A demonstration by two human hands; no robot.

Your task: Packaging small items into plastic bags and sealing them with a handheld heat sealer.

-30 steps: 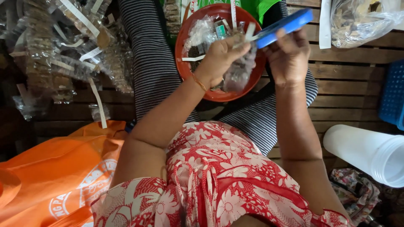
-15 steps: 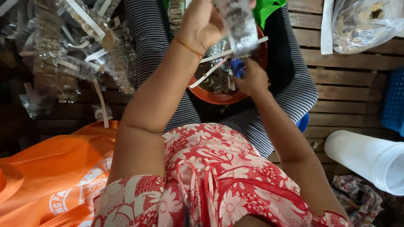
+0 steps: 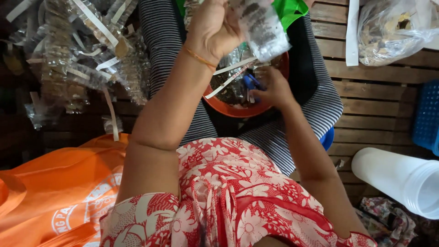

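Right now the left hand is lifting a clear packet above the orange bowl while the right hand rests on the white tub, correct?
Not quite. The head view shows the right hand down in the orange bowl, not on the white tub. The left hand does hold the clear packet up.

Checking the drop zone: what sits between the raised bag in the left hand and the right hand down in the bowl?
In the head view, between the clear bag in the left hand and the right hand hang white paper strips, over packets in the orange bowl.
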